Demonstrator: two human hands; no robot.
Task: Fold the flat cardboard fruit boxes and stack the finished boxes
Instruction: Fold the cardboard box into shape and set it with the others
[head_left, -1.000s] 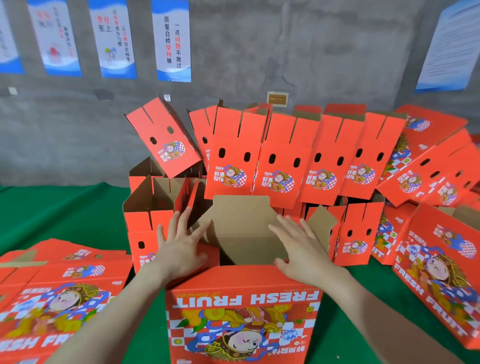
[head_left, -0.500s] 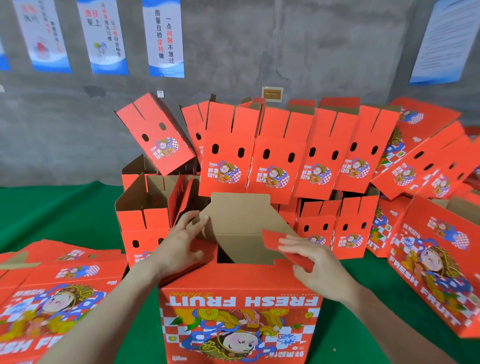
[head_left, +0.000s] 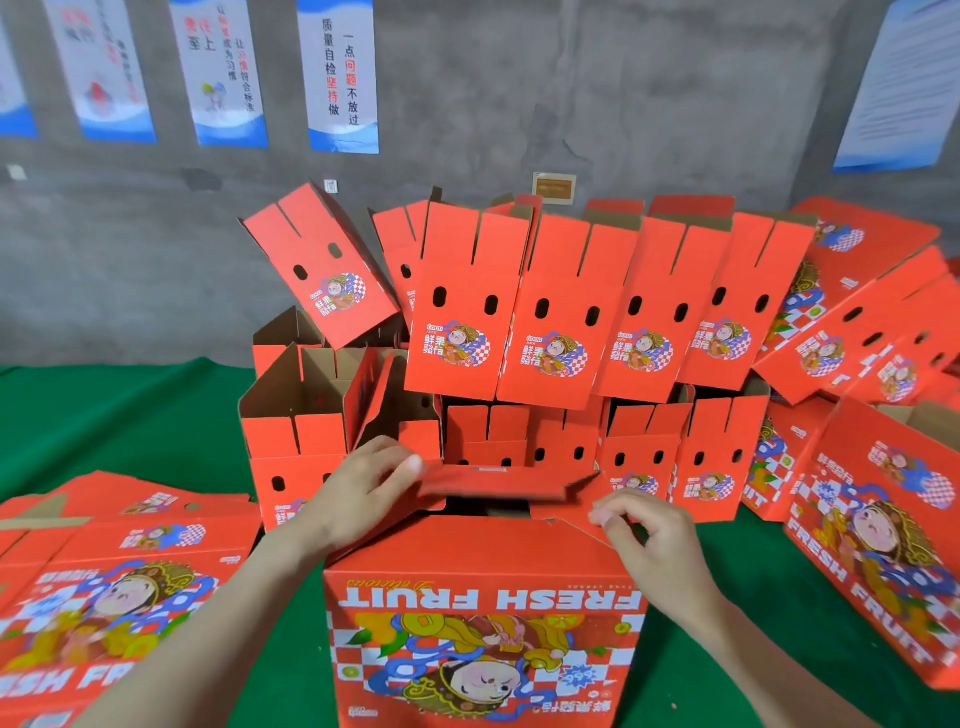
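Note:
A red fruit box (head_left: 483, 618) printed FRESH FRUIT stands upright on the green table right in front of me, its top partly shut. My left hand (head_left: 363, 493) lies on the far top flap (head_left: 488, 486) and presses it down flat over the opening, fingers fairly straight. My right hand (head_left: 644, 530) is at the box's right top corner, fingers curled, pinching the edge of the right side flap (head_left: 582, 491). A dark gap still shows under the flaps. Flat unfolded boxes (head_left: 104, 571) lie in a stack at my left.
Folded red boxes (head_left: 550, 312) are piled in two rows behind, several leaning, with open ones (head_left: 296, 410) at back left. Another box (head_left: 883, 519) lies tilted at the right. Green cloth (head_left: 130, 415) covers the table; a grey wall with posters stands behind.
The brown far flap, upright before, has come down flat under my left hand. My right hand folded the right side flap inward and now curls at its edge.

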